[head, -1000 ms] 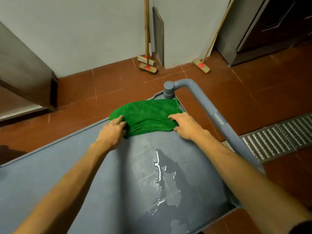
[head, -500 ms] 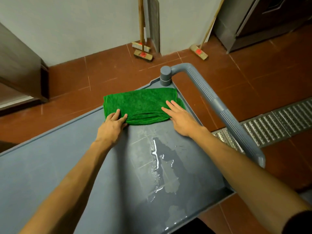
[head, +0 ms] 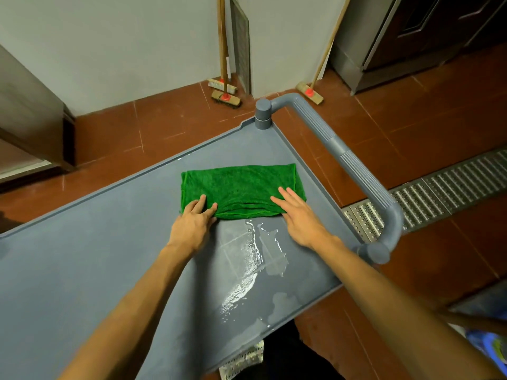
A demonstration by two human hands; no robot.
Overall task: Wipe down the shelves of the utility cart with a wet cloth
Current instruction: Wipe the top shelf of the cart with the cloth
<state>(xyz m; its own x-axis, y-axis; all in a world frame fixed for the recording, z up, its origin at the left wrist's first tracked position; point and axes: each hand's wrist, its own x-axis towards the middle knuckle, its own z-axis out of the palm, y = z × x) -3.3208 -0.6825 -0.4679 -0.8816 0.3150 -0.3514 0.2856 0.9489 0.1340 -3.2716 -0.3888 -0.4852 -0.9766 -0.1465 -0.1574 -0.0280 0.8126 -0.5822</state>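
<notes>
Wiping step. Folded green terry cloth (head: 241,186) at 1 o'clock on grey plastic cart shelf (head: 104,259); left hand (head: 192,224), right hand (head: 300,219) press it flat-fingered, gripping nothing. Next: drag toward 6 o'clock through pooled water (head: 253,259).

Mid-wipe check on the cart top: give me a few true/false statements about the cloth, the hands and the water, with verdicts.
1. The left hand and right hand both lie on the cloth. True.
2. The cloth is bunched into a ball. False: it lies flat on the shelf, folded into a rectangle.
3. A puddle sits on the shelf between the forearms, on the person's side of the cloth. True.
4. The cloth touches the handle's far post. False: it lies apart from the post, with bare shelf between them.
</notes>
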